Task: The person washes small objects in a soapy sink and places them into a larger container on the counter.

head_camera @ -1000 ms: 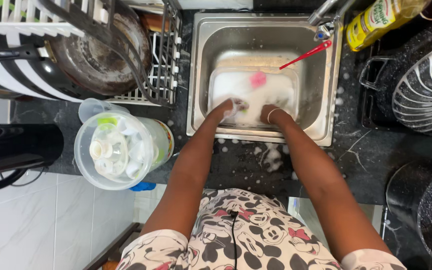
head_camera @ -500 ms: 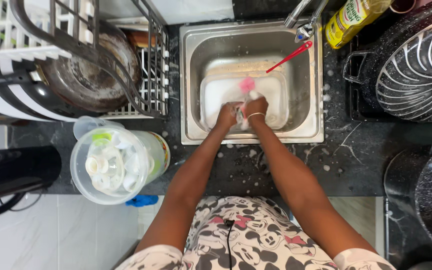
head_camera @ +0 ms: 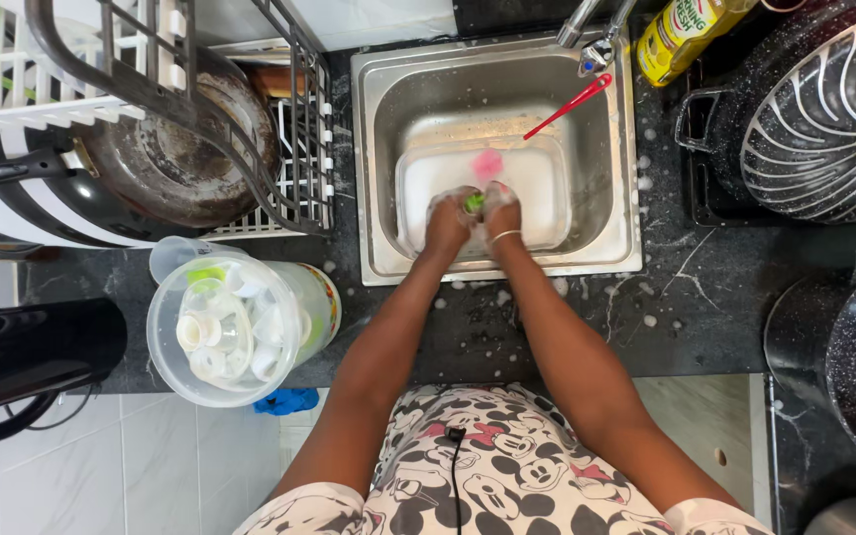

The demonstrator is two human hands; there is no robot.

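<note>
White basin (head_camera: 418, 188) in steel sink (head_camera: 378, 149)

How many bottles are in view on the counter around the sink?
1. A yellow bottle lies tilted at the sink's top right corner, beside the tap. Its top is cut off by the picture edge; others may sit out of view.

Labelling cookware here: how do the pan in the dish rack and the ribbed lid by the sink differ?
The pan is plain, dull brown-grey metal with a worn, stained inside; the lid is dark and speckled with pale curved ribs. The pan lies open side up in the rack left of the sink; the lid sits on the right, dome up, partly cut off by the frame. Both are round.
</note>
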